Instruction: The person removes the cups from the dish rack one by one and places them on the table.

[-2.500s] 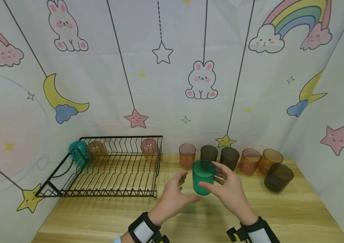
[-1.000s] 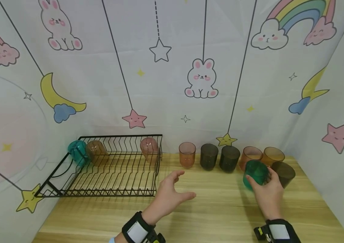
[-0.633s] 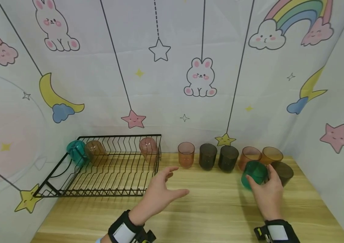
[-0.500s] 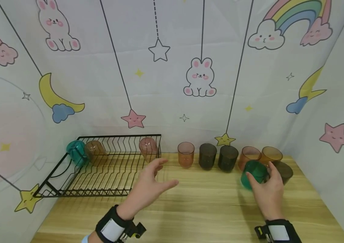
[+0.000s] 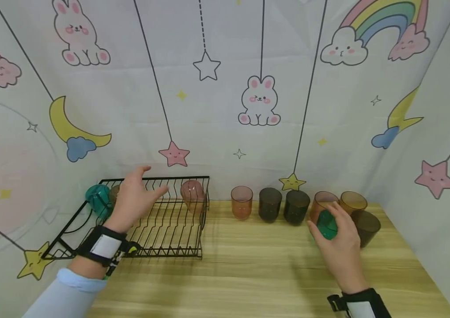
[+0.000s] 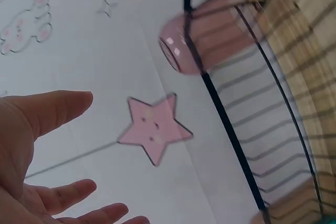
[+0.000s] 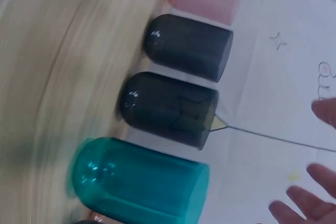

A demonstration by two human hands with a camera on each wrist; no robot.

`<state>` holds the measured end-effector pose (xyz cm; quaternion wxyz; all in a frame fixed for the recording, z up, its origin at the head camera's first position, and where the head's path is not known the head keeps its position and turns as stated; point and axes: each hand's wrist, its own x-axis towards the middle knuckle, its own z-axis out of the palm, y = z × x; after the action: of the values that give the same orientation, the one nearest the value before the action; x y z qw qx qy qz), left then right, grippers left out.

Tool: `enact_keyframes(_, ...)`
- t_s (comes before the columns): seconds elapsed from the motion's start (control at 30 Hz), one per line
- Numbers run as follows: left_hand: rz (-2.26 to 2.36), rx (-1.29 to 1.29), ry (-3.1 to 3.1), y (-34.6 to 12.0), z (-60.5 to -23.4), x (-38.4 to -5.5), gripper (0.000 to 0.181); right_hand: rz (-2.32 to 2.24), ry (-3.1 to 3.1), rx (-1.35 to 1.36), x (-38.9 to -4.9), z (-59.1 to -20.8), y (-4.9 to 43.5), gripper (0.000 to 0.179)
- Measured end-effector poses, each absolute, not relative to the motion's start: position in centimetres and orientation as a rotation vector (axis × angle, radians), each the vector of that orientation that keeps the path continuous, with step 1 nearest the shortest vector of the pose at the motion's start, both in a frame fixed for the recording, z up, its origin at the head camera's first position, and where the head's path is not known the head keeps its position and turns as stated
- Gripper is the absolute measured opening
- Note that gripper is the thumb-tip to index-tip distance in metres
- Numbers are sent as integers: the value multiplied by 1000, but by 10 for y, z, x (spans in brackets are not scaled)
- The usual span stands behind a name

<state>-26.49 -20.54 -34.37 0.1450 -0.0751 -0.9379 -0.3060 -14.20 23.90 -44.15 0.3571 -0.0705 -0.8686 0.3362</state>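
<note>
A green plastic cup (image 5: 327,224) stands on the table at the right, in front of an orange-pink cup (image 5: 323,201). Just above and beside it, my right hand (image 5: 340,247) has thumb and fingers spread; the right wrist view shows these fingers (image 7: 304,203) apart from the green cup. My left hand (image 5: 131,198) is over the left part of a black wire dish rack (image 5: 177,178), fingers apart and holding nothing. Behind that hand a brown cup (image 5: 114,193) is partly hidden, next to a teal cup (image 5: 98,201). A pink cup (image 5: 192,194) leans at the rack's right end.
Along the back wall stand a pink cup (image 5: 242,203) and two dark cups (image 5: 270,205). Further right are an amber cup (image 5: 353,202) and a dark brown cup (image 5: 367,225). A printed white cloth (image 5: 217,110) hangs behind the wooden table (image 5: 248,274).
The green cup went from between both hands to the right of the table, and the right hand has let go of it. My left hand moved left and up over the rack.
</note>
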Motion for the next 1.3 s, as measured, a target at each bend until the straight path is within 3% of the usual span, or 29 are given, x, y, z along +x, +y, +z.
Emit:
enact_keyframes(0.2,-625,-85,-2743,-244,-359,-303,85,835,-2611,4,-137,-439,227,66)
enact_keyframes(0.43,-416,-10,-2889,-271,-381,-324,92,799,-2869,165,-135,-438,213,74)
enact_keyframes(1.3,-360,-15,-3105,-289,-408,-351,88,830,-2910,263,-138,-445,197,72)
